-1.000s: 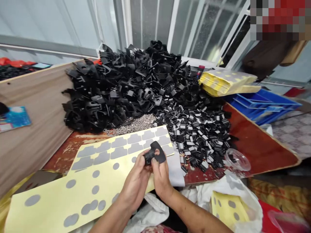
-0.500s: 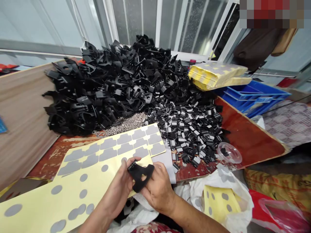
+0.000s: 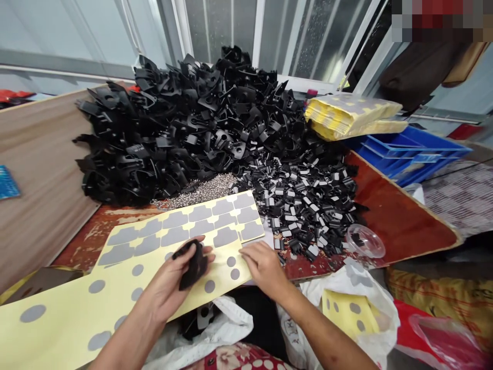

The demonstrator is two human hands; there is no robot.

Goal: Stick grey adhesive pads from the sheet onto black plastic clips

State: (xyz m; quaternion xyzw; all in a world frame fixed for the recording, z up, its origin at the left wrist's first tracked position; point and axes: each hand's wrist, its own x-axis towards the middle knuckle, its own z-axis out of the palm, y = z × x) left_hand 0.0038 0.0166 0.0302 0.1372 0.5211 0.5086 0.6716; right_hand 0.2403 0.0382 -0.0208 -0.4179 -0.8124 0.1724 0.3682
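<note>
My left hand [image 3: 169, 280] holds a black plastic part [image 3: 192, 264], blurred, above the yellow sheet with grey round stickers [image 3: 61, 303]. My right hand [image 3: 264, 264] is at that sheet's right edge, fingers bent and pressed together; whether anything is between the fingertips is too small to tell. Behind both hands lies a yellow sheet with grey shaped stickers [image 3: 208, 211]. Beyond it are a heap of large black parts [image 3: 173, 123], a strip of small metal pieces [image 3: 210, 190] and a pile of small black clips [image 3: 304, 200].
A clear round tub [image 3: 365, 241] stands on the red-brown table [image 3: 404, 216]. A stack of yellow sheets [image 3: 350, 113] rests by a blue crate [image 3: 416, 149] at the back right. A white bag [image 3: 377, 282] with a yellow sheet inside is front right.
My left hand has moved left with the black part. My right hand has let go of the part and shifted right to the edge of the yellow sheet. The view has turned slightly.
</note>
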